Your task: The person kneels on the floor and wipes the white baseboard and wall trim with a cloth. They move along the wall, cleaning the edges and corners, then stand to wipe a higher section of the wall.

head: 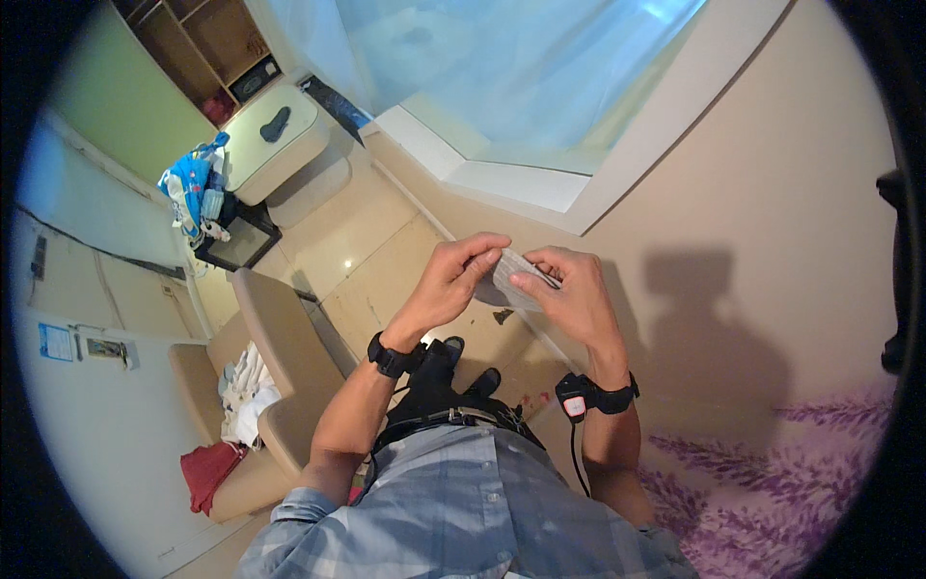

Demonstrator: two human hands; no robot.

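Observation:
Between my hands is a thin, flat grey piece (518, 279) with fine lines and a rounded end; what it is cannot be told. My left hand (456, 279) pinches its upper left edge between thumb and fingers. On the other side my right hand (575, 289) grips it, thumb flat on the near face and fingers behind. A dark edge shows by the right fingers. Both hands are held up in front of my body, above the tiled floor (376, 282), close to the beige wall. Each wrist wears a black strap with a small device.
To the left stands a beige armchair (289, 333) with white cloths (249, 394) and a red cloth (210, 474). Beyond it, a cream table (253, 155) bears a dark, sole-shaped item (275, 124). A blue bag (188, 188) is beside it. A white-framed window (521, 184) is ahead.

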